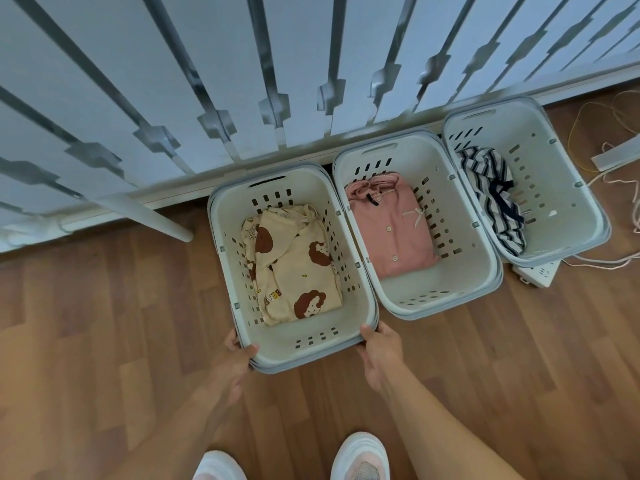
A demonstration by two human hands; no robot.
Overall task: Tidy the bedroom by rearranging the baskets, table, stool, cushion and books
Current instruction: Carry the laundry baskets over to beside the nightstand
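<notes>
Wood floor (104, 323) under white slatted panel (104, 81). Three white baskets in row along panel, side by side. Left basket (311, 355) holds cream printed garment (294, 261); middle basket (450, 292), pink garment (391, 226); right basket (561, 161), striped garment (491, 199). Left grip (239, 358) clasps left basket's near-left rim corner, right grip (381, 355) its near-right corner; thumbs over rim.

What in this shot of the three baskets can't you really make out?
Head view:
- Power strip: mostly hidden under the right basket.
- Shoes: cut off by the bottom edge.
- Left hand and right hand gripping the left basket: partly hidden behind its corners.
- Striped garment: crumpled, type unclear.
</notes>
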